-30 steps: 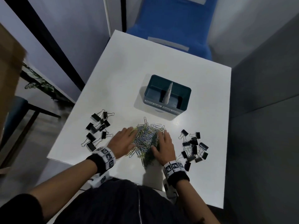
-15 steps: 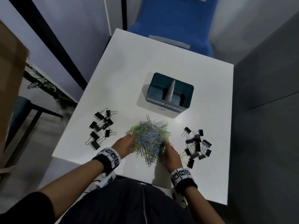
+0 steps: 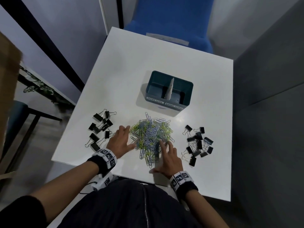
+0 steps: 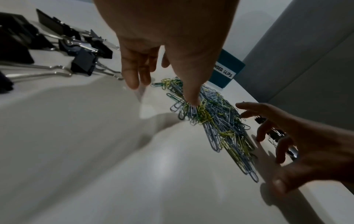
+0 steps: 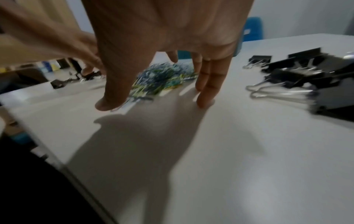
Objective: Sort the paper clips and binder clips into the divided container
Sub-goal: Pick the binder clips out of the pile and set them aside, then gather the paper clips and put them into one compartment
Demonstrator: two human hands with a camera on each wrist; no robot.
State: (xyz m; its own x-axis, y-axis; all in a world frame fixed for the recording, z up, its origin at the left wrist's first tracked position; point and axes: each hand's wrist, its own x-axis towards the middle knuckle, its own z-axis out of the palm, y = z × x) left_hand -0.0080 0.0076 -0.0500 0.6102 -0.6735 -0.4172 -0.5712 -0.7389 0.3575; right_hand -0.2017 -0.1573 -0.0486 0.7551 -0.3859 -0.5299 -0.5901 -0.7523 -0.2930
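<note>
A heap of blue, green and yellow paper clips [image 3: 150, 134] lies on the white table [image 3: 148, 63] in front of me. My left hand [image 3: 122, 141] lies spread at the heap's left edge, thumb tip touching the clips [image 4: 193, 104]. My right hand [image 3: 167, 155] is spread flat at the heap's near right side, fingertips on the table [image 5: 203, 103]. Neither holds anything. Black binder clips lie in two groups, left [image 3: 100, 129] and right [image 3: 197, 143]. The teal divided container [image 3: 169, 92], labelled for paper clips and binder clips, stands beyond the heap.
A blue chair [image 3: 167, 22] stands past the table's far edge. A grey partition [image 3: 271, 96] runs along the right. The table's near edge is close under my wrists. A pale divider sticks up in the container's middle.
Both hands have pulled back towards me and spread out from the heap's sides. The paper clips now lie in a wider, looser heap.
</note>
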